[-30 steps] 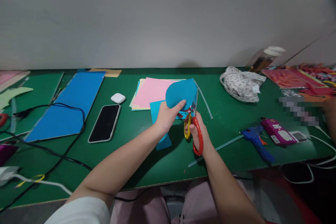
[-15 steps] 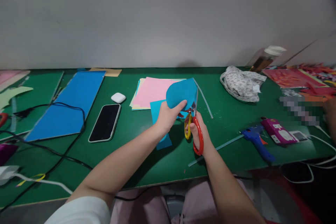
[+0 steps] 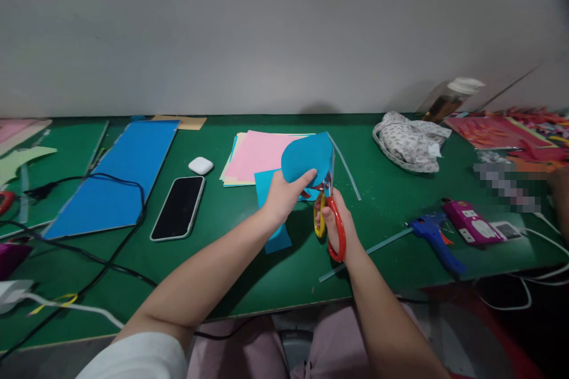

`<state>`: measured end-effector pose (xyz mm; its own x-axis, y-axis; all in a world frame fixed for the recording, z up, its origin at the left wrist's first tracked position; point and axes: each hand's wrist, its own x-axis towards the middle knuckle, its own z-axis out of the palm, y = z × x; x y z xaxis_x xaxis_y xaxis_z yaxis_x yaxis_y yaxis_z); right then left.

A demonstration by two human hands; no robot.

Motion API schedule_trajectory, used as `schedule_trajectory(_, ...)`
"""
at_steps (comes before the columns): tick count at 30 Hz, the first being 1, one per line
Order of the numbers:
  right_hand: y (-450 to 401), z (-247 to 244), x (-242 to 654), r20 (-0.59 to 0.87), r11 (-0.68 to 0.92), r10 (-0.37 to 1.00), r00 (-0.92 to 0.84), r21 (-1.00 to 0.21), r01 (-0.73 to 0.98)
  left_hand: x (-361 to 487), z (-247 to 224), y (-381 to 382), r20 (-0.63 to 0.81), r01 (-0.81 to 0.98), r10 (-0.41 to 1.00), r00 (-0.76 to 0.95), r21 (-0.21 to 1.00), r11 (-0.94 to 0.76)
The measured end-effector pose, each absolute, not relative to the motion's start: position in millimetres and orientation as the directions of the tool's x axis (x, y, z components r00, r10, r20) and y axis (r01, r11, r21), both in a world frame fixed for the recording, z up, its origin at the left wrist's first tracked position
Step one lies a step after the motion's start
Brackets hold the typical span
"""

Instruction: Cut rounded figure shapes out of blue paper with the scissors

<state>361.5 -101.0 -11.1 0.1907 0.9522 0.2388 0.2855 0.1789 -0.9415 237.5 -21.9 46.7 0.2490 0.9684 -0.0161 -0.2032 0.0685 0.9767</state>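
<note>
Between thumb and fingers, my left hand pinches a sheet of blue paper with a rounded outline, held above the table. My right hand grips scissors with one red and one yellow handle loop. Their blades point away from me, at the right edge of the blue paper; the paper partly hides them. Below my left hand lies more blue paper; I cannot tell if it joins the held part. Behind the hands rests a stack of pink and pale sheets.
Left of my hands lie a phone, a white earbud case, a blue board and black cables. Right are a blue glue gun, a purple packet, a patterned cloth pouch and a bottle. Another person's hand shows at the right edge.
The scissor handles have shifted very slightly, with the yellow and red loops a touch lower and to the right. The left hand and paper look still.
</note>
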Motion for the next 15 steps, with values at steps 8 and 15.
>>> schedule_trajectory(8, -100.3, -10.7, 361.0, 0.208, 0.156, 0.955, 0.21, -0.958, 0.239, 237.4, 47.8, -20.7, -0.026, -0.18, 0.969, 0.247, 0.981, 0.073)
schedule_trajectory(15, -100.7, -8.0, 360.5, 0.221, 0.172, 0.954, 0.205, -0.957, 0.232, 235.6, 50.0, -19.8, 0.004, -0.182, 0.971, 0.24, 0.982, 0.041)
